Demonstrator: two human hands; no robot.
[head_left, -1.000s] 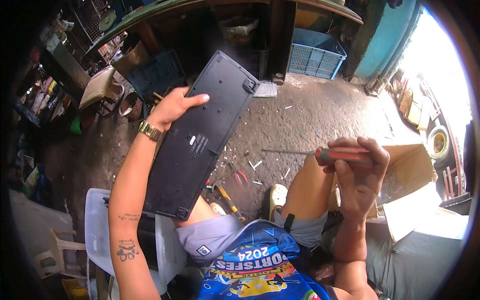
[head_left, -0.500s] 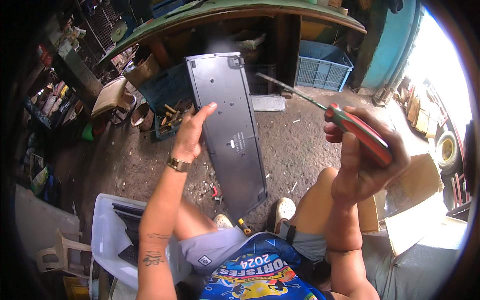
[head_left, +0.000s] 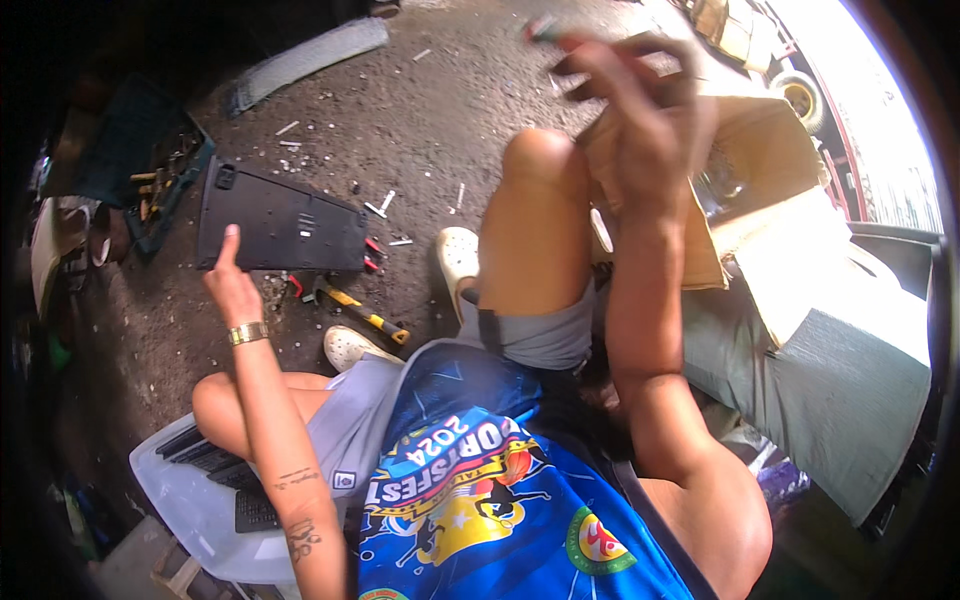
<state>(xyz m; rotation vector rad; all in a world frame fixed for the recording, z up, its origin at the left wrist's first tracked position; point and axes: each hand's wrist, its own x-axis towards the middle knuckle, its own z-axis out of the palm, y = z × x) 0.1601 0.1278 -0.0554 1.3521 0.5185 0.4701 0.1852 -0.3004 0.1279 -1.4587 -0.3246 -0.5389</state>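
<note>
My left hand (head_left: 234, 288) is closed on one edge of a black computer keyboard (head_left: 275, 222), its thumb lying on the underside, which faces up. The keyboard is held over the floor at left. Raised at the upper middle, my right hand (head_left: 645, 110) is smeared by motion. A screwdriver (head_left: 545, 32) with a red and green handle shows at its fingers, and its shaft cannot be made out. Just below the keyboard lies a hammer (head_left: 362, 312) with a yellow and black handle, on the floor beside my left shoe (head_left: 352, 346).
A translucent bin (head_left: 160, 480) at lower left contains several black keyboards. Cardboard flaps (head_left: 760, 130) rise from a box at right, above a pale covered block (head_left: 850, 400). A dark toolbox (head_left: 200, 150) with tools stands at far left. White scraps litter the floor (head_left: 320, 190).
The view has swung right and down. The keyboard has tipped from near upright to lying more sideways in my left hand. My right hand with the screwdriver has moved up and away.
</note>
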